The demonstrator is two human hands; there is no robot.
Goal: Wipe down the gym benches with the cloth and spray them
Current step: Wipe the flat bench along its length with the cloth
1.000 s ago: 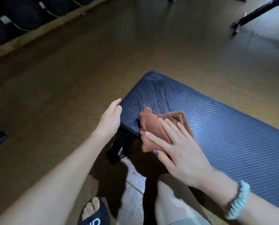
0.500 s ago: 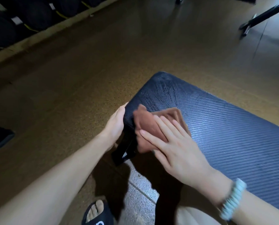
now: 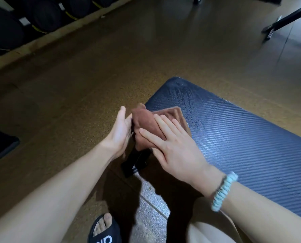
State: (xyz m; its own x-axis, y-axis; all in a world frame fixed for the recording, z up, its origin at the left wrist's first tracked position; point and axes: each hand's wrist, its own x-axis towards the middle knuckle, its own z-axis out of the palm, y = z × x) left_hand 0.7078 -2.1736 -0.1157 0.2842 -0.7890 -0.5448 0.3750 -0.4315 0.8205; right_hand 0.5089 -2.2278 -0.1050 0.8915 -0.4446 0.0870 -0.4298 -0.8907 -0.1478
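Note:
A dark blue padded gym bench [image 3: 242,137] runs from the centre to the lower right, with wet streaks near its far end. A folded brown cloth [image 3: 144,121] lies over the bench's near-left corner and hangs over the edge. My right hand [image 3: 172,146] presses flat on the cloth with straight fingers. My left hand [image 3: 119,132] sits just left of the corner, palm turned toward the cloth, fingers straight and touching its hanging part. No spray bottle is in view.
Brown speckled floor spreads to the left and behind the bench. Black round weights [image 3: 41,16] line the far left wall. A black equipment leg [image 3: 283,20] crosses the upper right. The bench's black foot [image 3: 134,163] and my sandalled foot [image 3: 102,230] are below my hands.
My right hand has slid the cloth left to the bench corner, so it now hangs over the edge. My left hand has left the bench edge and now touches the cloth.

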